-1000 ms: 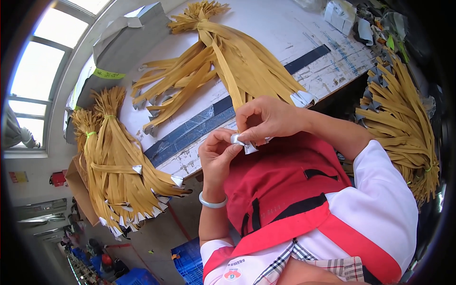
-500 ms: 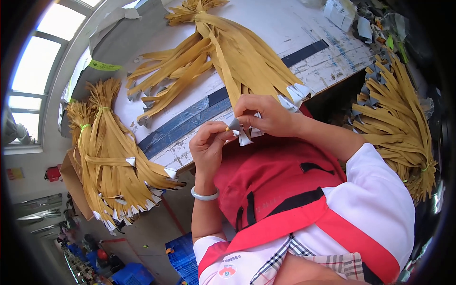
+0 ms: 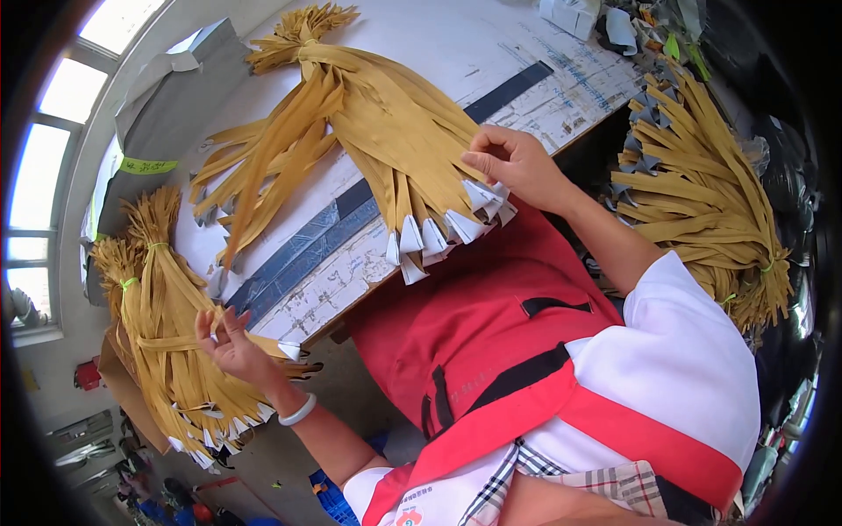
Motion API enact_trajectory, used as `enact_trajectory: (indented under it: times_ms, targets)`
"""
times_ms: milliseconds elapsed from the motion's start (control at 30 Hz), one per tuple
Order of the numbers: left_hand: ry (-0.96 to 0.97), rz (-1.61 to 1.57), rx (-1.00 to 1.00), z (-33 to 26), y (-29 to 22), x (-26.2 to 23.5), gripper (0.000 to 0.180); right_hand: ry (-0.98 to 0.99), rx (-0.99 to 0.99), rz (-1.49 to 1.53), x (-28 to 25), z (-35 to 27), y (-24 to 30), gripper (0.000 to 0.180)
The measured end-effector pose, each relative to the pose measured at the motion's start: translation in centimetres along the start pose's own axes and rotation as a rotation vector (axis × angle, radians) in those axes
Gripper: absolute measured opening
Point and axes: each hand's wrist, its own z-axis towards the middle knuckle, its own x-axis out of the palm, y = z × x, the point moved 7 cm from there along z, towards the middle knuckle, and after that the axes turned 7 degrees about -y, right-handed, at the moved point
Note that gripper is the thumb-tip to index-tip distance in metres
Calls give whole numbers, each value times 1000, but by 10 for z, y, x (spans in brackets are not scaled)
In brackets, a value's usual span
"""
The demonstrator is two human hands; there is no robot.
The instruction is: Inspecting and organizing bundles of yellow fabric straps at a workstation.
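Strap bundles (image 3: 399, 110): one on table (image 3: 438, 31), two leftward; left grip (image 3: 230, 337) apart, right grip (image 3: 491, 158) unclear

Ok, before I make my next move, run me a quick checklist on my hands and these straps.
1. Left hand free: ok, fingers parted, nothing seen held.
2. Right hand free: cannot tell, fingers curled by the middle bundle.
3. Middle bundle gathered at its neck: ok.
4. Every strap there white-tipped: not ok, white tips on the right, grey tips on the left.
5. Left bundles tied: ok, green ties show.
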Motion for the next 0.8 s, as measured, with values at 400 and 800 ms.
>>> enact_trajectory:
  times_ms: [400, 800]
  targets:
    - [768, 56, 40, -128, 11, 116, 10, 408, -291, -813, -13, -8, -13, 14]
    - [873, -81, 536, -140, -85, 209, 17, 532, 27, 148, 33, 2, 56, 18]
